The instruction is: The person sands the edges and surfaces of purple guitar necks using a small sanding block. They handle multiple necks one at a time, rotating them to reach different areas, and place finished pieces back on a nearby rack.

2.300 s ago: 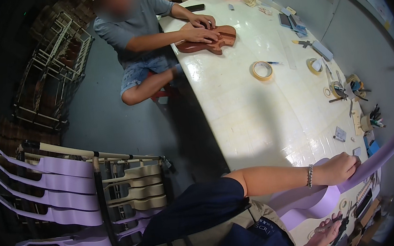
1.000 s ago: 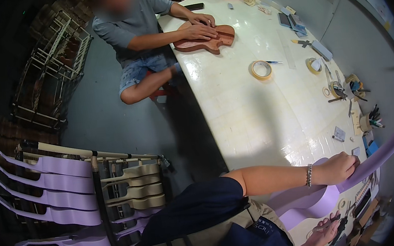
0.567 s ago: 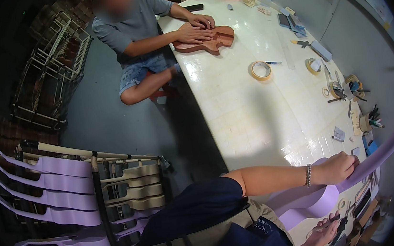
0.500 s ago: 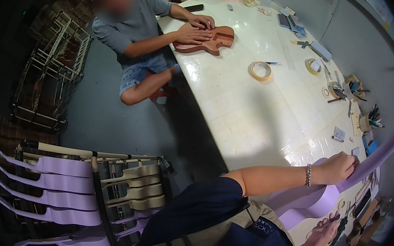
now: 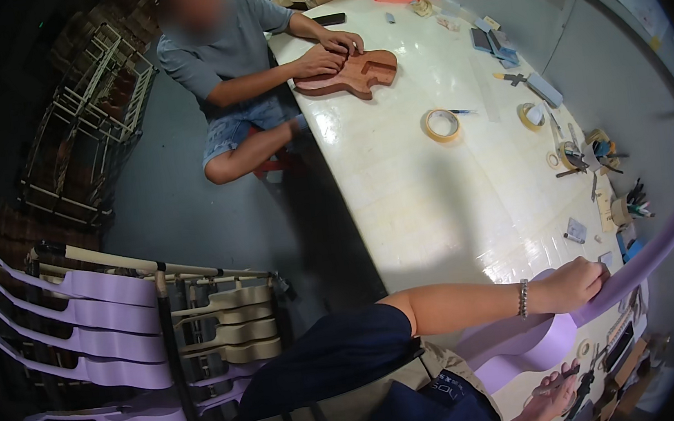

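Note:
My left hand (image 5: 567, 289) is closed on a small dark piece (image 5: 602, 273) at the neck of a lilac guitar (image 5: 515, 344), which lies across my lap and the bench's near right corner. The neck (image 5: 635, 269) runs up toward the right wall. Below the guitar body, my right hand (image 5: 550, 402) has its fingers curled round a dark item that I cannot make out. Tools and a tape roll (image 5: 583, 347) lie beside it.
A co-worker (image 5: 207, 68) works on a wooden guitar body (image 5: 373, 83) across the white table (image 5: 394, 204). Tape (image 5: 442, 124), pen cups (image 5: 624, 209) and tools line the table. At left stand racks of lilac (image 5: 116, 332) and beige guitars (image 5: 239, 332). A grey wall (image 5: 625, 57) bounds the right.
The co-worker's hands have shifted on the wooden body. My left hand and the lilac neck sit slightly left and higher in the view; my hands keep much the same grip.

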